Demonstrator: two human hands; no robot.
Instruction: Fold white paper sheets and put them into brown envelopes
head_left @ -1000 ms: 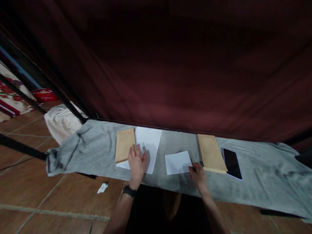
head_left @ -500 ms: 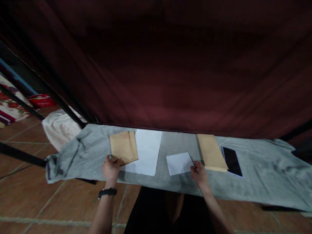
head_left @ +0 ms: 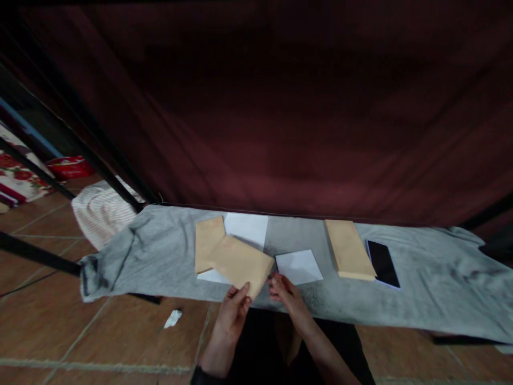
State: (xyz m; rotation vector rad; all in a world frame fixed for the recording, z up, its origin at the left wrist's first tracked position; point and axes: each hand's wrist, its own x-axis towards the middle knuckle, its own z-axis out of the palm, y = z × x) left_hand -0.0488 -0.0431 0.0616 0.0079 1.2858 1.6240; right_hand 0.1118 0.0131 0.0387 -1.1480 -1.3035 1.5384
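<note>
My left hand (head_left: pixel 234 313) pinches the lower edge of a brown paper envelope (head_left: pixel 242 262), which is lifted at a slant in front of me. Beside the envelope's right end is my right hand (head_left: pixel 285 293), its fingers curled together. A small dark spot shows at those fingertips, too blurred to name. Another brown envelope (head_left: pixel 209 235) lies on the cloth behind the lifted one. White paper sheets (head_left: pixel 248 227) lie partly hidden under both. A smaller folded-looking white paper (head_left: pixel 298 266) rests just right of my right hand.
A stack of brown envelopes (head_left: pixel 349 248) lies to the right, with a dark-screened phone (head_left: pixel 383 263) against it. Grey cloth (head_left: pixel 436 278) covers the narrow bench. Behind it hangs a dark red curtain (head_left: pixel 256 133). A crumpled white scrap (head_left: pixel 173 318) lies on the tiled floor.
My left hand has picked up the top brown envelope and carried it right, toward the middle. My right hand has moved left, away from the small white paper.
</note>
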